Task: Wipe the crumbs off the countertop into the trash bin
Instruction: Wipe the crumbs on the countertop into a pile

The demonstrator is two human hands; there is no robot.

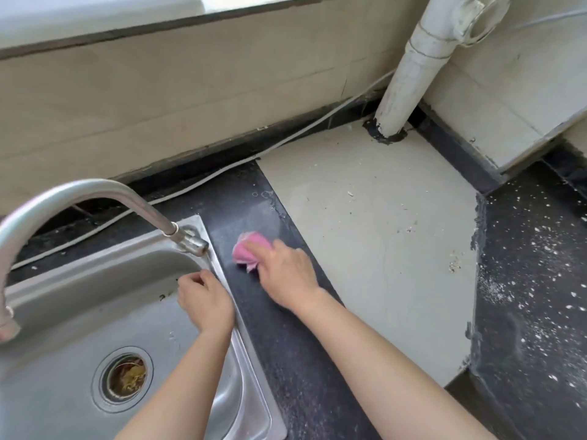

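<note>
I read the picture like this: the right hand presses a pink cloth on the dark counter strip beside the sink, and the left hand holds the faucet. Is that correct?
Not quite. The left hand is at the sink rim, apart from the faucet. The head view shows it. The right hand does press the pink cloth on the dark counter strip.

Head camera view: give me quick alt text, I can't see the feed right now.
The right hand grips a bunched pink cloth on the dark countertop strip beside the steel sink, while the left hand rests at the sink's rim. White crumbs litter the countertop at far right.
</note>
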